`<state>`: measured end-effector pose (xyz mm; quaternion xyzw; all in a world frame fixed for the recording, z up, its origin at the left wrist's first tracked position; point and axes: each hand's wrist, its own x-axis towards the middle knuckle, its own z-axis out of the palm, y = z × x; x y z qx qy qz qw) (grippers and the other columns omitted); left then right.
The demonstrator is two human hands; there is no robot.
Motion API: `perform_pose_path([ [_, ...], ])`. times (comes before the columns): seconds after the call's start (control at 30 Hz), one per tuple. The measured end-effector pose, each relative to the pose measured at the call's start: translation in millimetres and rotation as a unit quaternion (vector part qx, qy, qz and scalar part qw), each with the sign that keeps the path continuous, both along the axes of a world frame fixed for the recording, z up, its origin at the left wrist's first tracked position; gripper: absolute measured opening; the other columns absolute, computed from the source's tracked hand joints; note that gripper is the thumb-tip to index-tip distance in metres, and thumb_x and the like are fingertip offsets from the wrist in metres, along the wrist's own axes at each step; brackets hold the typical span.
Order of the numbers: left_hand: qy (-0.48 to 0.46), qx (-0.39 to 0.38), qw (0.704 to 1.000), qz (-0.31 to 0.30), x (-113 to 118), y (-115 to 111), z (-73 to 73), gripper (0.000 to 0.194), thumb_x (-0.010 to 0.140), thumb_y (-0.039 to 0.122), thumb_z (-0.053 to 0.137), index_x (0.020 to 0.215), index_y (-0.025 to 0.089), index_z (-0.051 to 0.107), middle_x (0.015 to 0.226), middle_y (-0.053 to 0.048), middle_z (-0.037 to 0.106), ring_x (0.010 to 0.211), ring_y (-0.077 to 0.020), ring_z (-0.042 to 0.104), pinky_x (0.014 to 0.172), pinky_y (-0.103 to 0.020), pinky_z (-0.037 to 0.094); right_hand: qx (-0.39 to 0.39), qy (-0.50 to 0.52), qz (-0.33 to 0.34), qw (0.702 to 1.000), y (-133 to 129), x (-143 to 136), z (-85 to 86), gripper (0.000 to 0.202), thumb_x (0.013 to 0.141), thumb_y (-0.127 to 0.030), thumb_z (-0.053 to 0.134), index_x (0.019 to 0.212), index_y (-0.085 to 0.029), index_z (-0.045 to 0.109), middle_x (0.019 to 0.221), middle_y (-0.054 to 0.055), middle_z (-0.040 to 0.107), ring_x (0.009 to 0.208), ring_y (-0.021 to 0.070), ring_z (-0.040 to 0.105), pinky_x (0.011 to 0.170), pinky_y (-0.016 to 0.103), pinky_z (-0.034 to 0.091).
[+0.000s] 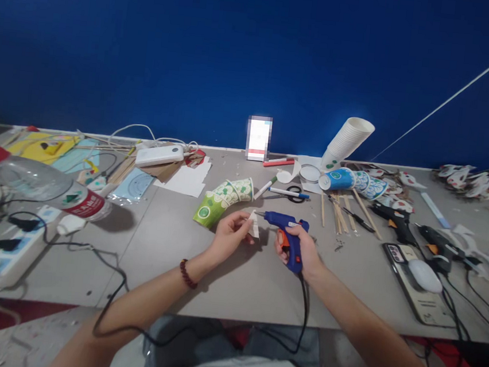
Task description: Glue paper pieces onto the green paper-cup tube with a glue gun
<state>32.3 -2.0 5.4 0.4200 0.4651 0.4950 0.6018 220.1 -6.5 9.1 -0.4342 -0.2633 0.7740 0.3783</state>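
My left hand [234, 233] pinches a small white paper piece [255, 225] upright between thumb and fingers. A blue hot glue gun [290, 227] with an orange trigger is gripped in my right hand [302, 250]. Its metal nozzle points left and is at or very near the paper's upper edge; I cannot tell if they touch. The gun's black cord hangs off the front edge. Just behind my left hand lies a bent, green-patterned chain of paper cups [226, 198].
A white cup stack [349, 141] leans at the back right, by blue-patterned cups [355, 181]. Scissors [293, 195], markers and wooden sticks [341, 213] lie behind the gun. A phone [416, 286] and black glue guns [396, 221] are right; a bottle [46, 181] and power strip [17, 248] left.
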Motion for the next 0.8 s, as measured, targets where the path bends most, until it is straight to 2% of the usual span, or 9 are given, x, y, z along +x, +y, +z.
perform_pose_path([
  [0.33, -0.005, -0.014, 1.000, 0.009, -0.2, -0.1, -4.3, 0.051, 0.067, 0.053, 0.076, 0.097, 0.014, 0.064, 0.062, 0.000, 0.069, 0.048, -0.0123, 0.063, 0.051, -0.023, 0.053, 0.001, -0.012, 0.001, 1.000, -0.1, -1.1, 0.2, 0.031, 0.064, -0.045, 0.057, 0.051, -0.017, 0.056, 0.044, 0.001, 0.054, 0.034, 0.0084, 0.042, 0.033, 0.021, 0.030],
  [0.5, -0.010, -0.018, 1.000, 0.015, 0.4, 0.9, -4.8, 0.050, 0.066, 0.053, 0.077, 0.095, 0.013, 0.065, 0.061, 0.000, 0.069, 0.047, -0.0129, 0.063, 0.049, -0.023, 0.052, 0.017, -0.023, 0.016, 0.999, -2.1, -1.0, -2.5, 0.032, 0.066, -0.046, 0.056, 0.054, -0.017, 0.055, 0.046, 0.001, 0.055, 0.034, 0.0080, 0.041, 0.035, 0.020, 0.030],
  [0.8, -0.010, -0.018, 1.000, 0.006, -0.3, 1.1, -4.8, 0.050, 0.065, 0.054, 0.077, 0.093, 0.014, 0.063, 0.058, 0.001, 0.067, 0.043, -0.0107, 0.060, 0.048, -0.022, 0.052, 0.008, -0.047, 0.003, 0.999, -2.7, -2.4, 0.6, 0.031, 0.064, -0.046, 0.054, 0.053, -0.017, 0.055, 0.045, 0.001, 0.055, 0.034, 0.0081, 0.041, 0.034, 0.020, 0.029],
])
